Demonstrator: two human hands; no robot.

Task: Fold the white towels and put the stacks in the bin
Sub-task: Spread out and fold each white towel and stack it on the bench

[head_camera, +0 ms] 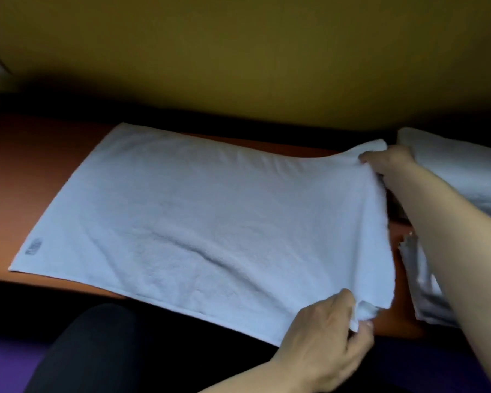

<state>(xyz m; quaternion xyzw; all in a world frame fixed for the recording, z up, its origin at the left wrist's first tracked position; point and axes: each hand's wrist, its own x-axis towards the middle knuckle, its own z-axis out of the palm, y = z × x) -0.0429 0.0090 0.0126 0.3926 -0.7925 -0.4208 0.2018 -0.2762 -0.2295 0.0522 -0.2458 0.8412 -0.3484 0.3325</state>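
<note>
A white towel (pixel 199 219) lies spread flat over the orange table (pixel 20 177), a small grey label at its near left corner. My left hand (pixel 329 336) pinches the towel's near right corner at the table's front edge. My right hand (pixel 386 161) grips the far right corner, which is lifted slightly off the table. The towel's right edge hangs loosely between both hands. No bin is in view.
More white towels (pixel 459 177) are piled at the far right by the wall. Another white folded cloth (pixel 425 282) lies under my right forearm. A yellow-green wall stands behind the table. My dark-clad knee (pixel 91 353) sits below the front edge.
</note>
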